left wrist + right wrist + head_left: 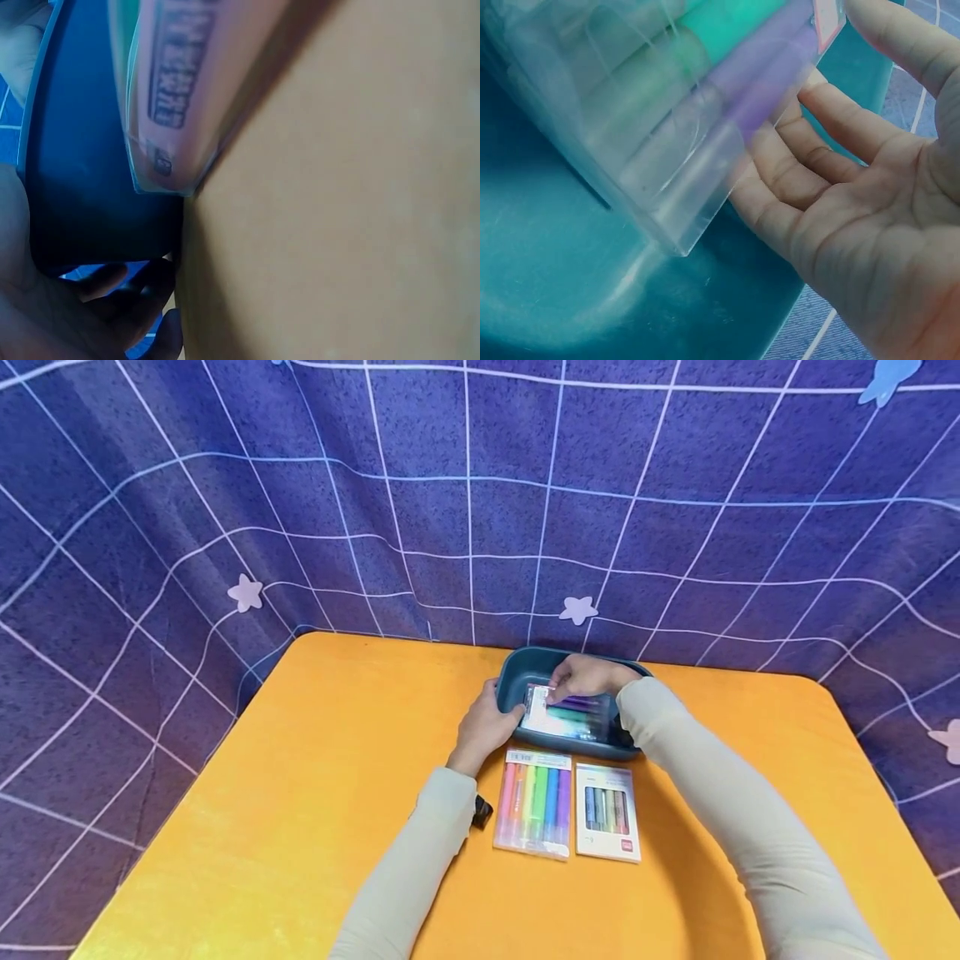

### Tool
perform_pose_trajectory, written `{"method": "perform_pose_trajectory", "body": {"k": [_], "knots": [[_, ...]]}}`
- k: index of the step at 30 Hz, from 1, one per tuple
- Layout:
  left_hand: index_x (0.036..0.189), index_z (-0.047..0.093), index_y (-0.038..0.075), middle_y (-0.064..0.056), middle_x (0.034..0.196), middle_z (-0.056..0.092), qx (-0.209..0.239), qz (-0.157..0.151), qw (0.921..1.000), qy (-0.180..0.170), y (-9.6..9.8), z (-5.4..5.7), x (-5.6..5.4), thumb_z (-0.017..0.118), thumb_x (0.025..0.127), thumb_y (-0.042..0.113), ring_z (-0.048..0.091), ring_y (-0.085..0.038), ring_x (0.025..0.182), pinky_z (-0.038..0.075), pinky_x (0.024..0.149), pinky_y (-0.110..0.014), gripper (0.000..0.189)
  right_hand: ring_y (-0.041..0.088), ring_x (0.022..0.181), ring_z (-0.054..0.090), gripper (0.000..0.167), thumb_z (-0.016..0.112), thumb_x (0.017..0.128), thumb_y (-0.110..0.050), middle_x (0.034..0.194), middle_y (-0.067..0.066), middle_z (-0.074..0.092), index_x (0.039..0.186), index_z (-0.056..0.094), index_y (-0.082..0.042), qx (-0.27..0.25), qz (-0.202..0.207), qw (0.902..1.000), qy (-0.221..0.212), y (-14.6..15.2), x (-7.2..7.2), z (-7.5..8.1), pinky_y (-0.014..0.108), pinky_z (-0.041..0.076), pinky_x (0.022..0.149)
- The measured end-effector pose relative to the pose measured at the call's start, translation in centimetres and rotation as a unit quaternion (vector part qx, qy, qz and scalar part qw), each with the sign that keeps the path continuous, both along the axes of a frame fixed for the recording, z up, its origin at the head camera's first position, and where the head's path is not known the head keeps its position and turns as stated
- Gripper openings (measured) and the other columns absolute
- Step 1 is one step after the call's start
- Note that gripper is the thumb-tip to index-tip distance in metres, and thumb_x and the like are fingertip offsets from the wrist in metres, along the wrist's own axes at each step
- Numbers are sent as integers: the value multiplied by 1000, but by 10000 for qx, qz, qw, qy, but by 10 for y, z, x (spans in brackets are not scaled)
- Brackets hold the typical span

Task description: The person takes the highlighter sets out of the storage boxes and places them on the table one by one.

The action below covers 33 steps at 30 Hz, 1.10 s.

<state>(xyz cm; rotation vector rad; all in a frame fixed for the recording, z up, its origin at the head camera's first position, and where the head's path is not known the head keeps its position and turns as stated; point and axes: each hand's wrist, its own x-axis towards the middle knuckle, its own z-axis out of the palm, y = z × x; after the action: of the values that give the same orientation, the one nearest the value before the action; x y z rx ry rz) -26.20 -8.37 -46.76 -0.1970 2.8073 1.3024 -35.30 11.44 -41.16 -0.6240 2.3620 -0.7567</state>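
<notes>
A dark teal plastic bin [512,687] stands near the table's far edge. My left hand [486,723] grips its left end, thumb over the rim and fingers around the outside. Inside the bin, my right hand [587,677] holds a clear pack of markers [573,715] by its edge. Green and purple markers [739,30] show through the plastic in the right wrist view, with the fingers behind the pack. In front of the bin lies a clear pack of rainbow-coloured highlighters [534,803]. Beside that pack is a white box of pens [608,814] with a window.
An orange cloth covers the table [352,735]. Behind it hangs a blue-purple curtain [420,510] with grid lines and stars, close to the bin's far side. A small black object [482,812] shows at the left wrist.
</notes>
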Motion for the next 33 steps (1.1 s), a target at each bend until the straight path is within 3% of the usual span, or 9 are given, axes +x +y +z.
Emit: {"method": "perform_pose_trajectory", "body": {"k": [5,8,11,14,15,17,22,28,33], "knots": [[153,35,17,-10,149,55,36,51,10000,-77,1,0,1,57,97,34,57,-32,128,44,109,-56,62,12,82,55,35,74,89,-19,92,2,67,115,64,1,-48,35,10000,17,-3,2,0,25,48,80],[154,34,18,-11,148,55,33,105,9999,-74,2,-1,1,50,97,25,59,-32,123,46,105,-54,59,12,81,56,39,76,87,-16,93,5,67,117,62,4,-198,5,9998,-4,-3,2,0,24,48,79],[155,30,20,-13,136,63,-102,188,9998,-46,3,-2,0,45,96,19,62,-29,100,51,85,-43,61,13,84,58,42,78,85,-14,98,8,68,119,62,5,-234,-43,9997,51,-2,3,2,25,49,80],[159,19,27,-18,108,68,-228,227,9995,-61,4,-3,-1,41,95,16,54,-27,73,40,61,-35,69,15,88,59,42,79,84,-13,103,11,69,119,63,4,-153,-96,9998,95,-2,4,3,27,50,83],[160,15,30,-18,102,66,-254,222,9994,-43,5,-3,-1,41,94,15,50,-27,68,36,57,-34,72,15,89,60,42,79,83,-13,104,12,70,119,64,4,-108,-75,9998,137,-3,5,4,27,51,84],[161,9,36,-19,106,67,-246,166,9995,47,5,-2,0,41,94,12,49,-27,67,33,54,-33,78,15,88,60,41,80,82,-12,103,12,71,117,66,4,-64,-32,9998,180,-3,6,4,27,51,85],[160,11,43,-12,148,53,-254,-65,9990,369,6,2,5,44,94,7,56,-30,93,42,66,-36,82,13,81,54,30,80,80,-10,89,3,65,104,68,3,-17,128,9996,232,-4,7,5,25,47,76],[161,12,42,-13,147,52,-285,-108,9990,331,7,3,5,43,95,9,56,-30,98,47,76,-41,79,13,76,48,21,80,79,-9,80,-3,56,92,65,-3,51,126,9998,147,-6,10,9,24,41,69],[161,11,42,-14,144,54,-331,-66,9991,247,6,4,4,44,95,10,57,-31,97,48,78,-43,80,15,81,48,24,78,82,-12,87,0,54,97,61,-4,250,248,9992,174,-6,14,14,26,40,72]]}}
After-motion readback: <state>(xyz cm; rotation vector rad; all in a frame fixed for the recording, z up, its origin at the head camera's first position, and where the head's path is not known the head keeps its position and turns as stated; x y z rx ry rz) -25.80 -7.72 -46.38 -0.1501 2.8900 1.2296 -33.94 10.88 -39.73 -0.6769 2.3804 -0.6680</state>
